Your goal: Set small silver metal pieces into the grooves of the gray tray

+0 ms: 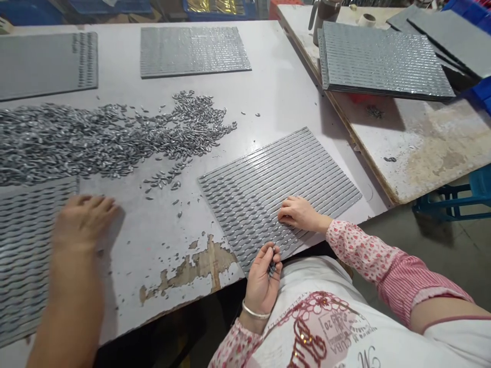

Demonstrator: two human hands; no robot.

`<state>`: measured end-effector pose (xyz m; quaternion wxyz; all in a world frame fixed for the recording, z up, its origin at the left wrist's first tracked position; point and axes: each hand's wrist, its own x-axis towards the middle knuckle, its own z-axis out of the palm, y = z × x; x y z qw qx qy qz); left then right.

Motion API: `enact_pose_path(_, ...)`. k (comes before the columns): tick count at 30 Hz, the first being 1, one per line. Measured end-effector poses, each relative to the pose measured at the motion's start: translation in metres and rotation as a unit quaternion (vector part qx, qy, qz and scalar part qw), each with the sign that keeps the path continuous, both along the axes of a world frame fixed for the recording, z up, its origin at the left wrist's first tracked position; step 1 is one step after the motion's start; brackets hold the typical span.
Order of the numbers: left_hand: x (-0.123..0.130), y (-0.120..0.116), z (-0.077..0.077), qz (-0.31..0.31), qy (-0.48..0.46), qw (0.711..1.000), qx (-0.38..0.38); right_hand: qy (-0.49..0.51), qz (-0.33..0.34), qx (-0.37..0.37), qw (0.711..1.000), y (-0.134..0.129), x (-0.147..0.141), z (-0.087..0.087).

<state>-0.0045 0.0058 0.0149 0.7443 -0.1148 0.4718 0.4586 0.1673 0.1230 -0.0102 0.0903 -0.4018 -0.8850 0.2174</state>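
Observation:
In front of me a grey grooved board [307,168] lies at an angle on the white table. Small grey spindle-shaped pieces [230,204] sit in rows along the grooves of its left part; the right part shows bare grooves. Over the board's near edge, my left hand [263,281] is turned palm up, fingers curled around several loose grey pieces. My right hand [298,213] rests on the board beside the filled rows, fingers bent and closed together. Whatever its fingertips hold is hidden beneath them.
A large heap of grey pieces [115,138] spreads across the table's left. Another person's hand [86,220] is over a second filled board [26,255]. More boards [192,51] lie at the back; a stack [383,61] stands on the right table. A blue stool [460,197] is below.

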Motion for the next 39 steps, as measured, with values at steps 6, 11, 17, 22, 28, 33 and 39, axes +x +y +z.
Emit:
enact_pose_path(6, 0.003, 0.007, 0.006, 0.011, 0.018, 1.0, 0.001, 0.137, 0.02, -0.098, 0.985, -0.004, 0.001, 0.013)
enact_pose_path(11, 0.008, 0.008, 0.002, 0.01, -0.008, 1.0, 0.017, 0.282, 0.022, -0.225, 0.933, -0.035, -0.01, 0.028)
enact_pose_path(17, 0.008, 0.009, 0.006, -0.013, 0.006, 1.0, 0.013, 0.253, -0.106, -0.15, 0.95, -0.033, -0.01, 0.017)
enact_pose_path(22, 0.004, 0.008, 0.009, -0.029, 0.001, 1.0, 0.005, 0.114, -0.196, -0.059, 0.972, -0.014, -0.008, 0.002)
enact_pose_path(28, 0.004, 0.005, 0.006, -0.018, -0.005, 1.0, 0.012, 0.029, -0.204, 0.002, 0.979, -0.015, -0.017, -0.003)
enact_pose_path(33, 0.004, 0.005, 0.005, -0.025, -0.01, 0.999, 0.027, 0.008, -0.187, 0.012, 0.982, -0.014, -0.015, -0.004)
enact_pose_path(39, 0.008, 0.007, 0.004, -0.007, -0.019, 0.999, 0.044, 0.006, -0.173, -0.002, 0.985, -0.012, -0.013, -0.001)
